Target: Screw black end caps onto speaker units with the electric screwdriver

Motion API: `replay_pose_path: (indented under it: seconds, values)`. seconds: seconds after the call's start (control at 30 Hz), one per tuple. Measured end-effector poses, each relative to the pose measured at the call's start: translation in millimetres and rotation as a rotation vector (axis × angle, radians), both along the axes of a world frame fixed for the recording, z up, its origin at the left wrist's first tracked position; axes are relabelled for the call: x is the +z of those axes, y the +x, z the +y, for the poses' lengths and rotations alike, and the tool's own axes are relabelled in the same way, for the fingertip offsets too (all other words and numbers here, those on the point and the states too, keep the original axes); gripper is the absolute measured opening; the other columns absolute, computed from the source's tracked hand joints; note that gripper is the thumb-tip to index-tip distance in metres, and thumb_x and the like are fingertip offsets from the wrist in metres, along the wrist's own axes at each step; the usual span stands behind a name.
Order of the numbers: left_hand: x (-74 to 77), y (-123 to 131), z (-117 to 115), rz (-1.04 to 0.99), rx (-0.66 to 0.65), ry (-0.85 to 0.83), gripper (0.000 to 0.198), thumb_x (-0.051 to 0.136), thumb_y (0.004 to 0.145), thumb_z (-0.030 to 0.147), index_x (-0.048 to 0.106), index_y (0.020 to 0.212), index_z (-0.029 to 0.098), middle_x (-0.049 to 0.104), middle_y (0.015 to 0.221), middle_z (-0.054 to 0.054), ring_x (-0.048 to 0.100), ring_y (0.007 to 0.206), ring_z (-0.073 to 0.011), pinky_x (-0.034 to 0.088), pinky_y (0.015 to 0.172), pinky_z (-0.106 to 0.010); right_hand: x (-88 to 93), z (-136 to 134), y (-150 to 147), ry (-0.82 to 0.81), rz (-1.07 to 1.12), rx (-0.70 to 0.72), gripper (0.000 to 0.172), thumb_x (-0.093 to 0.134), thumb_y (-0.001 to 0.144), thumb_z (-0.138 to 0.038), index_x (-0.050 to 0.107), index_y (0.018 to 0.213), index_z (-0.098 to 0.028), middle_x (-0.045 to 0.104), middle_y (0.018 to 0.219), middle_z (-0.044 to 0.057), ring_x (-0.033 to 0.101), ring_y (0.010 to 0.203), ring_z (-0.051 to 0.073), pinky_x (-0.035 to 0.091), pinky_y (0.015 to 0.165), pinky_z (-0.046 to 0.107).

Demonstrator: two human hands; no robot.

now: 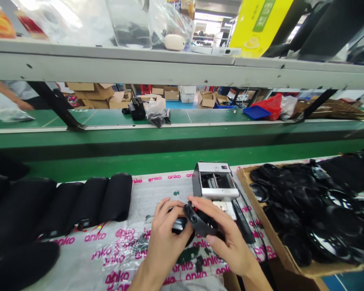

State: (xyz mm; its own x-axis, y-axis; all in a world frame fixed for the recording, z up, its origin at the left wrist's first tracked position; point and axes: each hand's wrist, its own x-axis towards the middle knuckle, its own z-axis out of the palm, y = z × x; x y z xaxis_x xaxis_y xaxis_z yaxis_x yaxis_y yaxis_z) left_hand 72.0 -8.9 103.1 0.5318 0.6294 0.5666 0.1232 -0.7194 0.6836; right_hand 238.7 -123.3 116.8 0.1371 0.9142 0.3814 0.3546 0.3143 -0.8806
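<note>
My left hand (pixel 166 234) is closed on a glossy black rounded part (pixel 179 225), partly hidden by the fingers. A curved black plastic part (pixel 200 224), with small holes at its near end, is gripped between the thumb and fingers of my right hand (pixel 230 236). The two parts are held close together above the printed plastic sheet (pixel 109 250); whether they touch I cannot tell. Just beyond my right hand stands a small silver machine (pixel 220 194) with a red switch. Dark scraps (pixel 198 262) lie on the sheet below my hands.
Black padded rolls (pixel 117 198) line the left side. On the right, a cardboard tray (pixel 279 246) holds many glossy black parts. A black cable (pixel 257 226) runs beside the machine. A shelf (pixel 139 66) crosses overhead, and another person's arm (pixel 7 93) shows at far left.
</note>
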Motion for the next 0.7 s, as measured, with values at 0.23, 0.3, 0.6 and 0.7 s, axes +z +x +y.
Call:
replay_pose_path:
  seconds: [0.23, 0.3, 0.6, 0.7]
  values:
    - [6.8, -3, 0, 0.061, -0.062, -0.221, 0.024, 0.071, 0.077, 0.005, 0.062, 0.089, 0.023, 0.073, 0.1, -0.002, 0.071, 0.1, -0.0233, 0.058, 0.092, -0.037, -11.6, 1, -5, -0.032, 0.057, -0.059, 0.056, 0.066, 0.104, -0.044, 0.057, 0.159, -0.042, 0.06, 0.164, 0.003, 0.053, 0.156, 0.027, 0.043, 0.133, 0.045]
    - [5.6, -2, -1, 0.059, -0.04, -0.239, 0.024, 0.068, 0.076, 0.003, 0.06, 0.087, 0.023, 0.071, 0.097, -0.002, 0.071, 0.095, -0.0221, 0.058, 0.085, -0.034, -12.9, 2, -5, -0.033, 0.104, -0.04, 0.057, 0.068, 0.103, -0.047, 0.058, 0.159, -0.041, 0.061, 0.164, 0.004, 0.054, 0.155, 0.028, 0.044, 0.132, 0.047]
    - [-4.0, -8, -5, -0.009, -0.063, -0.113, 0.019, 0.067, 0.093, 0.01, 0.065, 0.105, 0.024, 0.077, 0.11, -0.003, 0.075, 0.108, -0.022, 0.053, 0.121, -0.047, -7.1, -1, -12, -0.034, 0.02, -0.11, 0.069, 0.082, 0.093, -0.043, 0.057, 0.158, -0.043, 0.06, 0.159, 0.006, 0.056, 0.152, 0.029, 0.046, 0.13, 0.045]
    - [-9.9, -23, 0, 0.058, -0.173, -0.208, 0.023, 0.063, 0.099, 0.013, 0.072, 0.116, 0.025, 0.071, 0.137, -0.011, 0.071, 0.129, -0.0257, 0.06, 0.113, -0.042, -8.2, -2, -19, -0.07, -0.02, -0.18, 0.085, 0.091, 0.081, -0.063, 0.057, 0.158, -0.046, 0.058, 0.155, 0.007, 0.058, 0.148, 0.032, 0.05, 0.127, 0.045]
